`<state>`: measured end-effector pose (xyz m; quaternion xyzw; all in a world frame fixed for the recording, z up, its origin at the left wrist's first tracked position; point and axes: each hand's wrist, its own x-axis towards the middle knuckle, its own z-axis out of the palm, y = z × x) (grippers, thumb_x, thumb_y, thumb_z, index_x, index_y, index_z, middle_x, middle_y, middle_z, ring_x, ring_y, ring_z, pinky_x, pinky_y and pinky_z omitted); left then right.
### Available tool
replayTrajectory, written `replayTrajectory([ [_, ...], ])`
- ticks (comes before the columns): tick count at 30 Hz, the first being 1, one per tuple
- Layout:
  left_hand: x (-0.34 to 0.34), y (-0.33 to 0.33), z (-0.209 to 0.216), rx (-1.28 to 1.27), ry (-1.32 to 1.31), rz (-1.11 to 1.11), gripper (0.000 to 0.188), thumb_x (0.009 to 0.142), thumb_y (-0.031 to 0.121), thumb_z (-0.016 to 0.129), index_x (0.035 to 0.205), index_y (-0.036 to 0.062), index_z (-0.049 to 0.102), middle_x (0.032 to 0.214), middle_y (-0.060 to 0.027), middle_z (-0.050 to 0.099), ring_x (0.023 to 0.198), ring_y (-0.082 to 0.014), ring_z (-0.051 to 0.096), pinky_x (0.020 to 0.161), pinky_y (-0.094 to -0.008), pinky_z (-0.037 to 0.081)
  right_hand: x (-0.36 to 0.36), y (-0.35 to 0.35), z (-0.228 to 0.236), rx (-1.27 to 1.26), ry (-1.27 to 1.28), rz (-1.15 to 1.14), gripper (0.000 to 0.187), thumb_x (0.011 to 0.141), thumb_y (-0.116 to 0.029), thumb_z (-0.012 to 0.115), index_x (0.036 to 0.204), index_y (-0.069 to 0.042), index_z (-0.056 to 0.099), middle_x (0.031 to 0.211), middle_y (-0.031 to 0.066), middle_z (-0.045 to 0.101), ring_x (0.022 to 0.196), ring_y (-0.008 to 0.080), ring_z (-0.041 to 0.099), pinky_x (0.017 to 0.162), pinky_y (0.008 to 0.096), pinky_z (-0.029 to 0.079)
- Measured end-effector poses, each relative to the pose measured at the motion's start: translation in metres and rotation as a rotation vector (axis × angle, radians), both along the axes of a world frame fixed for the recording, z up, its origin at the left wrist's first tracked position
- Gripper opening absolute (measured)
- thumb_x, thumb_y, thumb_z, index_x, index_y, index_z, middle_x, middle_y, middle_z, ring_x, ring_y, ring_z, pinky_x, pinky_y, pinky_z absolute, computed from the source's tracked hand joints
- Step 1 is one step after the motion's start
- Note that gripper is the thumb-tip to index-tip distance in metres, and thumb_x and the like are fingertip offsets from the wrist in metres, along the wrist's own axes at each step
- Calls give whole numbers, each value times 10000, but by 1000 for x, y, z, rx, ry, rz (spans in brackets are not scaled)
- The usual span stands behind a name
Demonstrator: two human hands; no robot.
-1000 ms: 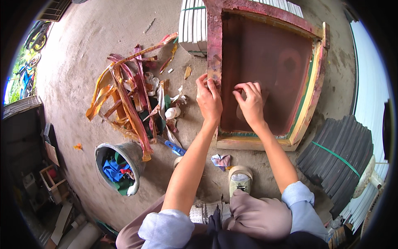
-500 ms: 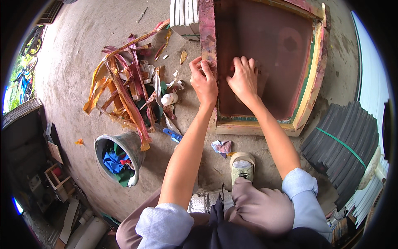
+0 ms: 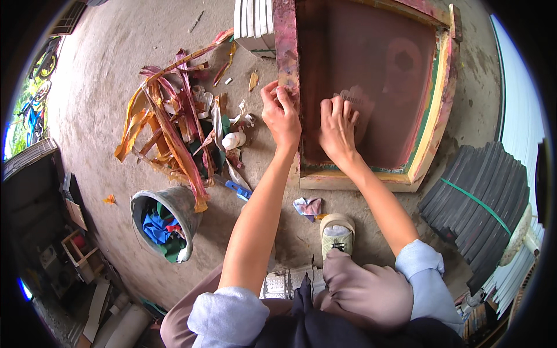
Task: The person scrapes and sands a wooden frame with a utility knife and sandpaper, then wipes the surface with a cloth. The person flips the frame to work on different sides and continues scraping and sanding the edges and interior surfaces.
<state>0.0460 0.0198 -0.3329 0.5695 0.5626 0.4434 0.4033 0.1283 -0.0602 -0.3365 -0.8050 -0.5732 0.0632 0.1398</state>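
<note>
A screen-printing frame (image 3: 429,148) with wooden sides and a dark reddish-brown mesh lies on the floor in front of me. My left hand (image 3: 282,119) is at the stained left bar of the frame, its fingers curled and the thumb bent over; what they hold, if anything, is hidden. On the mesh, close to that bar, rests my right hand (image 3: 338,130) with its knuckles up and fingers bent down. Its fingertips and anything under them are hidden. A paler patch with faint lettering shows in the mesh just beyond the right hand.
Left of the frame lies a heap of stained tape strips (image 3: 174,116) with a blue cutter knife (image 3: 238,189) near it. A bucket of coloured cloths (image 3: 136,206) stands nearer. A crumpled rag (image 3: 308,206), a grey-white stack (image 3: 254,26) and a strapped dark stack (image 3: 478,203) surround me.
My right hand has drawn slightly nearer to me over the mesh, baring more of the pale patch. My left hand stays at the left bar.
</note>
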Motion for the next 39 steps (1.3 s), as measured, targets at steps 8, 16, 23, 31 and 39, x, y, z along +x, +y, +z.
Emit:
replayTrajectory([
  [8, 0, 2, -3, 26, 30, 4, 284, 1009, 253, 443, 1116, 3, 523, 815, -122, 659, 644, -171, 607, 599, -325, 475, 38, 65, 17, 274, 142, -266, 408, 652, -109, 778, 915, -117, 466, 1016, 94, 430, 1044, 331, 444, 821, 552, 366],
  [16, -1, 0, 2, -13, 93, -3, 239, 1002, 220, 444, 1099, 18, 527, 775, -137, 650, 649, -224, 641, 590, -350, 492, 74, 100, 25, 547, 185, -207, 168, 819, -151, 669, 986, -173, 665, 996, -2, 551, 1001, 237, 494, 851, 460, 373],
  [23, 1, -1, 0, 21, 137, 9, 230, 998, 204, 453, 1101, 14, 531, 781, -156, 656, 664, -263, 659, 591, -368, 498, 29, 85, 17, 381, -53, -11, 257, 746, -84, 657, 1002, -79, 677, 1304, 36, 499, 1206, 283, 401, 985, 489, 301],
  [31, 1, 1, -1, 41, 142, 15, 233, 1000, 209, 445, 1107, 16, 521, 754, -160, 645, 650, -274, 650, 586, -382, 490, 29, 85, 11, 524, 75, -71, 229, 742, -68, 654, 970, -85, 668, 1214, 36, 527, 1161, 264, 429, 976, 474, 314],
  [39, 1, 0, -1, 37, 154, 8, 251, 1002, 229, 440, 1118, 19, 513, 747, -172, 638, 647, -290, 645, 584, -398, 480, 32, 108, 25, 365, 169, -281, 204, 777, -160, 695, 971, -113, 656, 1027, 28, 532, 1040, 251, 433, 880, 500, 330],
])
